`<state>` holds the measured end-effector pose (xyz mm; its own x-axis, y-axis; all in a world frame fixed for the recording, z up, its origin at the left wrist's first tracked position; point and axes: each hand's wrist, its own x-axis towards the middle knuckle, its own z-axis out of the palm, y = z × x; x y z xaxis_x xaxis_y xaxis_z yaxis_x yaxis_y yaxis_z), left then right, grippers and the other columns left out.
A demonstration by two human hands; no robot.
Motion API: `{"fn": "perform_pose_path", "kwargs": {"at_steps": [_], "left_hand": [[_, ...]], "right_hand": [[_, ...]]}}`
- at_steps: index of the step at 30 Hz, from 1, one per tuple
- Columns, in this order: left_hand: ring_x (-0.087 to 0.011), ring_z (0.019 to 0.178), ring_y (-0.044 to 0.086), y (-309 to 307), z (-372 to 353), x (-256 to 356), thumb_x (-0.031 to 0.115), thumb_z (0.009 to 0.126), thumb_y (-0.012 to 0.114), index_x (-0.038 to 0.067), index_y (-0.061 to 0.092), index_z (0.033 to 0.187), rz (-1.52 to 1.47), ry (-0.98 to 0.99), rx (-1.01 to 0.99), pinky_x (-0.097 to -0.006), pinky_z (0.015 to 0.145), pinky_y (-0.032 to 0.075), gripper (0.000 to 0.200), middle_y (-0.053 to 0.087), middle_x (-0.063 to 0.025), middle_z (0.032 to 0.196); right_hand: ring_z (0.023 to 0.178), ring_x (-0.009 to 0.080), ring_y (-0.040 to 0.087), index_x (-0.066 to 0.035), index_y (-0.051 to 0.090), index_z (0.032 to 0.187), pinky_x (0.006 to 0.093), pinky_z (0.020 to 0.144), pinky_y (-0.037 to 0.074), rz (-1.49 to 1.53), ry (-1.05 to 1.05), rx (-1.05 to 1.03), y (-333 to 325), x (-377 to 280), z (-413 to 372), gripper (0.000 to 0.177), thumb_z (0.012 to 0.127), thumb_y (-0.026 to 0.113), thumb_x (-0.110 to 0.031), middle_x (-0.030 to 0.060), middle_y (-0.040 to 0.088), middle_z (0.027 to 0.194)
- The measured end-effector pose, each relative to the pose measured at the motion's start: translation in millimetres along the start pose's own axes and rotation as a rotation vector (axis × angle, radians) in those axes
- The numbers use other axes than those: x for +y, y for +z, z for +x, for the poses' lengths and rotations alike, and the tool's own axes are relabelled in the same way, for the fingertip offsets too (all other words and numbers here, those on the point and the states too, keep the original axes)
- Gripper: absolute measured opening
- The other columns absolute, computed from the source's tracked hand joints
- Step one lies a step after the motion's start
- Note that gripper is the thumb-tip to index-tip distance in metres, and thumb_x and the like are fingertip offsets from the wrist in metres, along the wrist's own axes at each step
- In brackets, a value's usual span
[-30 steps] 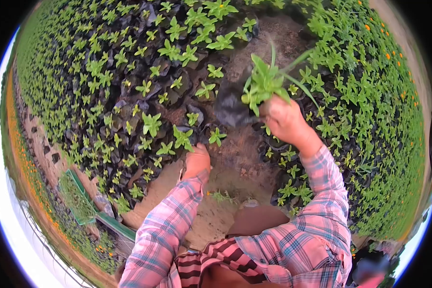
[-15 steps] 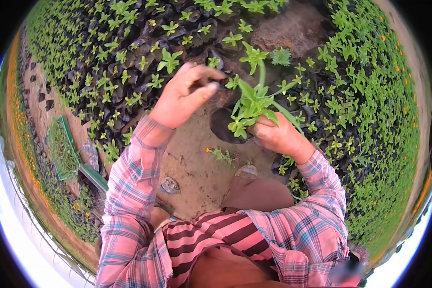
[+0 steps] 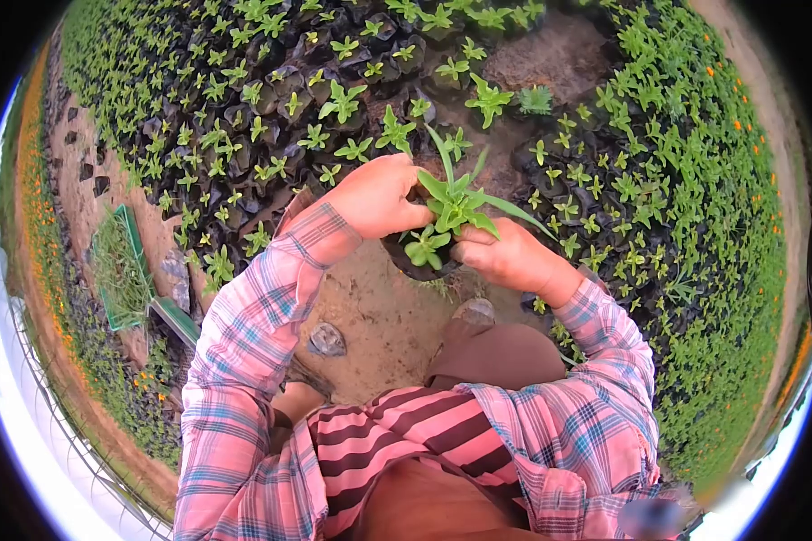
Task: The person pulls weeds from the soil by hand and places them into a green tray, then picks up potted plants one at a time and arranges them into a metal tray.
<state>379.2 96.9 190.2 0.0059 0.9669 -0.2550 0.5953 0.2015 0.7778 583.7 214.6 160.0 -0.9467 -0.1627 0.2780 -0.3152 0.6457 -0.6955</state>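
Note:
A green leafy seedling [image 3: 456, 206] rises from a black plastic grow bag [image 3: 415, 263] in front of me. Small rounded leaves spread over the bag's front, while a few long narrow blades stick out above and to the right. My left hand [image 3: 374, 197] is curled at the far left side of the seedling, thumb against the leaves; its fingertips are partly hidden. At the right, my right hand [image 3: 507, 258] is closed on the bag's rim, its thumb and finger just under the leaves.
Rows of bagged seedlings [image 3: 244, 108] fill the far left, with denser plants [image 3: 677, 180] at right. Stones [image 3: 327, 340] lie on the bare soil [image 3: 374, 325] below my hands. A green crate [image 3: 135, 243] of pulled grass stands at left.
My left hand has come down and right from above the bag to the seedling. The seedling and bag now sit between both hands; my right hand stays at the right side.

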Motion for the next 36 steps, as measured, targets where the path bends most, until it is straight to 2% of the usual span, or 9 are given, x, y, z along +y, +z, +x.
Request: {"fn": "perform_pose_path", "kwargs": {"at_steps": [6,10,24,27,28,30,32,34,36], "left_hand": [[-0.0279,0.094,0.054,4,-10,22,0.024,0.07,0.068,0.017,0.068,0.086,0.547,-0.209,0.004,-0.0437,0.074,0.042,0.017,0.058,-0.0076,0.088],[-0.0329,0.092,0.054,14,-13,11,0.017,0.068,0.068,0.011,0.064,0.083,0.53,-0.108,-0.001,-0.045,0.077,0.041,0.017,0.056,-0.0094,0.087],[-0.0269,0.088,0.056,49,-13,-13,0.017,0.072,0.065,0.01,0.064,0.088,0.385,-0.139,0.168,-0.0407,0.077,0.043,0.018,0.058,-0.0084,0.084],[-0.0222,0.076,0.06,62,-10,-30,0.01,0.075,0.067,0.006,0.064,0.083,-0.299,-0.292,0.515,-0.0315,0.068,0.047,0.009,0.061,-0.0088,0.082],[-0.0222,0.076,0.06,61,-7,-36,0.01,0.075,0.067,0.006,0.064,0.083,-0.289,-0.277,0.516,-0.0315,0.068,0.047,0.009,0.061,-0.0088,0.082],[-0.0139,0.077,0.057,52,-7,-49,0.015,0.083,0.066,0.004,0.063,0.085,-0.605,-0.562,0.776,-0.0283,0.069,0.046,0.012,0.061,-0.0045,0.085],[-0.0089,0.076,0.053,34,-13,-62,0.016,0.088,0.06,0.002,0.06,0.089,-0.774,-0.494,0.962,-0.0252,0.068,0.045,0.014,0.06,-0.0012,0.086],[-0.0077,0.074,0.051,17,-28,-69,0.014,0.09,0.057,0.003,0.058,0.095,-0.879,-0.438,1.031,-0.0225,0.066,0.043,0.012,0.059,-0.0012,0.084],[-0.007,0.069,0.051,16,-49,-77,0.014,0.09,0.057,0.004,0.055,0.095,-0.762,-0.485,0.903,-0.0219,0.062,0.043,0.011,0.058,-0.0008,0.081]], "right_hand": [[0.076,0.0287,0.056,-0.008,0.044,0.081,0.0388,0.059,0.048,-0.084,0.007,0.014,6,-4,-1,0.013,0.073,0.055,-0.007,0.008,0.048,0.08],[0.073,0.0287,0.057,-0.008,0.044,0.08,0.0379,0.057,0.047,-0.016,-0.002,-0.042,6,-4,-4,0.013,0.073,0.054,-0.009,0.0079,0.047,0.08],[0.067,0.0302,0.057,-0.007,0.045,0.081,0.0401,0.055,0.047,-0.005,0.046,-0.074,14,-4,-8,0.012,0.074,0.054,-0.01,0.0088,0.048,0.079],[0.066,0.0314,0.057,-0.007,0.045,0.081,0.0408,0.055,0.047,-0.051,0.098,-0.05,7,-3,-6,0.012,0.073,0.054,-0.009,0.0102,0.049,0.076],[0.066,0.032,0.057,-0.006,0.045,0.08,0.0412,0.056,0.047,-0.086,0.129,-0.036,5,-2,-6,0.011,0.074,0.054,-0.008,0.011,0.049,0.074],[0.066,0.0327,0.057,-0.006,0.045,0.08,0.0417,0.055,0.047,-0.054,0.143,-0.014,4,-3,-9,0.011,0.073,0.054,-0.007,0.0118,0.05,0.073],[0.066,0.0333,0.057,-0.006,0.045,0.08,0.0423,0.055,0.047,-0.03,0.16,0.002,2,2,-19,0.011,0.073,0.054,-0.006,0.0126,0.05,0.072],[0.064,0.035,0.057,-0.006,0.046,0.08,0.0432,0.054,0.047,-0.012,0.221,0.043,-1,10,-34,0.013,0.071,0.055,-0.004,0.0136,0.051,0.068],[0.056,0.0352,0.057,-0.007,0.048,0.083,0.0435,0.049,0.046,-0.192,0.386,0.107,-19,18,-41,0.014,0.071,0.054,-0.003,0.015,0.052,0.061]]}}
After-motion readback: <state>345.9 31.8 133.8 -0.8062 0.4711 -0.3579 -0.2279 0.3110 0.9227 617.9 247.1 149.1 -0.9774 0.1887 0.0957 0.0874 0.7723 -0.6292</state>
